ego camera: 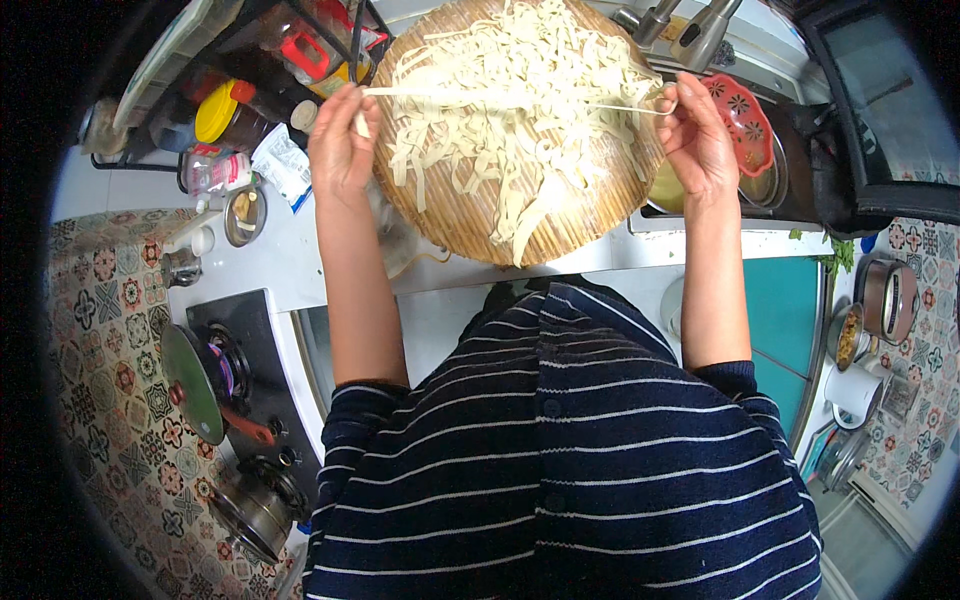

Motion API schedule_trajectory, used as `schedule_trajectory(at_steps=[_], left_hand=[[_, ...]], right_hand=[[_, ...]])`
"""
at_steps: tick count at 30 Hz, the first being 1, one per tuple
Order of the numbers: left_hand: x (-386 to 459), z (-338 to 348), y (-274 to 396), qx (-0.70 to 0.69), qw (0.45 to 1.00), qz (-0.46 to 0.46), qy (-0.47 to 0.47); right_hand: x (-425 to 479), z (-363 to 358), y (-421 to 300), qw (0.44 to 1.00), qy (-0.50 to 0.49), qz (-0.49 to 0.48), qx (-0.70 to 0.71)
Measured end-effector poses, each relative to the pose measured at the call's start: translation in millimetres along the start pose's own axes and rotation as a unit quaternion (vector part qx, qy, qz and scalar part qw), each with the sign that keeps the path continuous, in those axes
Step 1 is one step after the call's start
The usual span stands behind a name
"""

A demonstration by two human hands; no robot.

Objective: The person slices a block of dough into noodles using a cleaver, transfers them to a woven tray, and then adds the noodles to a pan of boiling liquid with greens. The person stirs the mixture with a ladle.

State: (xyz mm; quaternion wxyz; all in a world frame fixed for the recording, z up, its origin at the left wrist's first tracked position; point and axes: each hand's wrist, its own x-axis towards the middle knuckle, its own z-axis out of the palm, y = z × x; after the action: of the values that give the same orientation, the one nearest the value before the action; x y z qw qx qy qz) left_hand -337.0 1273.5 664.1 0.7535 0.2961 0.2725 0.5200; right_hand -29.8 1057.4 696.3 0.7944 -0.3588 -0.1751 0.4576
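Note:
A long pale noodle strip (450, 94) is stretched level between my two hands. Its left end is pinched in the fingers of my left hand (343, 139), with a short piece hanging below them. At the other side, my right hand (699, 135) pinches the strip between thumb and fingers. Beneath it lies a heap of loose flat noodles (517, 67) on a round woven tray (450, 214). The tray's wooden-looking slats show along its near side, where a few noodles (517, 217) trail towards me.
Left of the tray are a rack of jars with a yellow-lidded jar (216, 112), a white packet (283, 161) and a small metal dish (245, 215). A lidded pan (196, 382) sits on the gas stove (244, 307). At right are a red patterned basket (739, 124) and a faucet (701, 37).

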Motion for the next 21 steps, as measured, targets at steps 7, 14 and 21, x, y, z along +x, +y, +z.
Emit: schedule_trajectory(at_steps=[7,14,21], left_hand=[[2.7,-25.5,-1.6,0.056,0.991,0.042,0.115],[-6.2,25.2,-3.2,0.332,0.926,0.178,-0.001],[-95.8,49.1,-67.4,0.691,0.629,0.189,-0.303]], right_hand=[[-19.5,-46.7,-3.2,0.982,0.176,-0.052,-0.052],[-17.8,25.6,7.6,0.952,-0.011,-0.043,-0.304],[-28.6,22.1,40.6,0.717,-0.061,-0.088,-0.688]])
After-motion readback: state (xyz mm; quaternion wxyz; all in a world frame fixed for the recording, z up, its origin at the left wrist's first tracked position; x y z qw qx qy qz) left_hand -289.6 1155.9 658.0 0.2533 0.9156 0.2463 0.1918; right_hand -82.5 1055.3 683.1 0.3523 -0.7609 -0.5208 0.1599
